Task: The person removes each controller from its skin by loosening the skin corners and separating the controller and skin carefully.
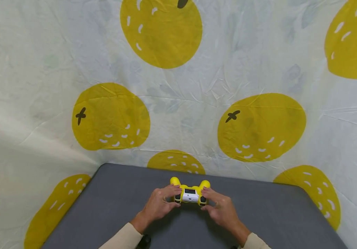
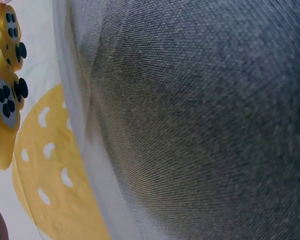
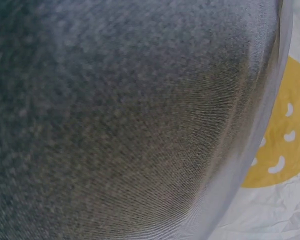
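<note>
A yellow game controller with a white middle and a small dark screen or label is held up over the grey table. My left hand grips its left end, fingers on top and thumb below. At its right end, my right hand grips it the same way. Black thumbsticks and button clusters show on the controller in the left wrist view, where a finger lies at the left edge. Only a sliver of it enters the right wrist view at the right edge.
The grey cloth-covered table spreads below the hands and fills most of both wrist views. Behind and beside it hangs a pale sheet printed with large yellow fruits. A black device sits at the left wrist.
</note>
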Action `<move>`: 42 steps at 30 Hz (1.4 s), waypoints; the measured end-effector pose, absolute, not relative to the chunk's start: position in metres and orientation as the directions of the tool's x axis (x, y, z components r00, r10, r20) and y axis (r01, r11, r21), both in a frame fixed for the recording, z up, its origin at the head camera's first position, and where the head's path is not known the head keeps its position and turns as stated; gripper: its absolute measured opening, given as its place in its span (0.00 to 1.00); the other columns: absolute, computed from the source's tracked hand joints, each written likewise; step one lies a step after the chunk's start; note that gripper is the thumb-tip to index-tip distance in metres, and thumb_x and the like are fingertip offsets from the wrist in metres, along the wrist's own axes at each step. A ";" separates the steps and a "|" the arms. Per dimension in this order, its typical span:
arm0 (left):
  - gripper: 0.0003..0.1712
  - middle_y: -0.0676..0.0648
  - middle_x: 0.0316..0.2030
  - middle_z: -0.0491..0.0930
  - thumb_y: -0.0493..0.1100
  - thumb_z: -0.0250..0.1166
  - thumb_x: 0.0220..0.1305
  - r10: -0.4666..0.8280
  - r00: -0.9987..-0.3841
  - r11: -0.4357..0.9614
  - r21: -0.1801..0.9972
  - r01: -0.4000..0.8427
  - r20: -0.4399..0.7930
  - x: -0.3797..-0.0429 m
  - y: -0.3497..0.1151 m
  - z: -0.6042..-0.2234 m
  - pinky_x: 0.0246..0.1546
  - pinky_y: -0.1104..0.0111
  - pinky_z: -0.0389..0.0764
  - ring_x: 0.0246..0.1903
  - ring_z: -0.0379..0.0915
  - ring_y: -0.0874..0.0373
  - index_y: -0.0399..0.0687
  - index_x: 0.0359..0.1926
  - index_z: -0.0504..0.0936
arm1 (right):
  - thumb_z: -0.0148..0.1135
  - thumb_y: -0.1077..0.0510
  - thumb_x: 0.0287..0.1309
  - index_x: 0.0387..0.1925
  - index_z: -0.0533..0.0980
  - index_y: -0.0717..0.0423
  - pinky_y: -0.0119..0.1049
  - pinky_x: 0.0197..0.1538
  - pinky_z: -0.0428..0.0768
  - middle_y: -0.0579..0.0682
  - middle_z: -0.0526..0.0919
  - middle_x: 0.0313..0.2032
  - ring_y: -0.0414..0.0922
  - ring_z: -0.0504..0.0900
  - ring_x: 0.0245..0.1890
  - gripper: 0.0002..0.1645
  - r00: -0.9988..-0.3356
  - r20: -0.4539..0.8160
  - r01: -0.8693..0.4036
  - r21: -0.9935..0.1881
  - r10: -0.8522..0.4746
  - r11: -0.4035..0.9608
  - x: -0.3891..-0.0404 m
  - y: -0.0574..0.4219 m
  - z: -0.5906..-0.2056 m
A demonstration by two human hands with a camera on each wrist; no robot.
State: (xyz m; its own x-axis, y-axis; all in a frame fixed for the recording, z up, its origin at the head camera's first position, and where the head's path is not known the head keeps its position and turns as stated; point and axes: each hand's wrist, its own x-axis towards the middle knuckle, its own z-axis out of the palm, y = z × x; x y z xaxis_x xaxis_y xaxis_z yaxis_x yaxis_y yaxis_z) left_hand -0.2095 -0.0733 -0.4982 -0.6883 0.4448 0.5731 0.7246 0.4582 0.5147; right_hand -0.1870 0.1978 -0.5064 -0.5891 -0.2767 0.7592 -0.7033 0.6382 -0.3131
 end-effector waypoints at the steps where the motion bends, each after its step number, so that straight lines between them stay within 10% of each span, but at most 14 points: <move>1: 0.27 0.46 0.53 0.90 0.38 0.83 0.49 0.443 -0.687 0.456 0.514 0.726 0.576 -0.209 -0.073 -0.499 0.61 0.53 0.83 0.59 0.85 0.48 0.45 0.53 0.90 | 0.89 0.72 0.17 0.42 0.90 0.60 0.14 0.59 0.75 0.51 0.93 0.44 0.53 0.92 0.47 0.36 -0.592 0.758 -0.700 -0.314 -0.276 0.641 -0.187 0.198 -0.507; 42: 0.26 0.44 0.55 0.89 0.38 0.83 0.49 0.420 -0.680 0.462 0.504 0.730 0.601 -0.210 -0.069 -0.520 0.57 0.55 0.86 0.58 0.85 0.50 0.45 0.53 0.90 | 0.90 0.67 0.22 0.41 0.89 0.57 0.43 0.47 0.89 0.51 0.93 0.46 0.46 0.92 0.46 0.33 -0.580 0.686 -0.683 -0.117 -0.438 0.721 -0.191 0.203 -0.509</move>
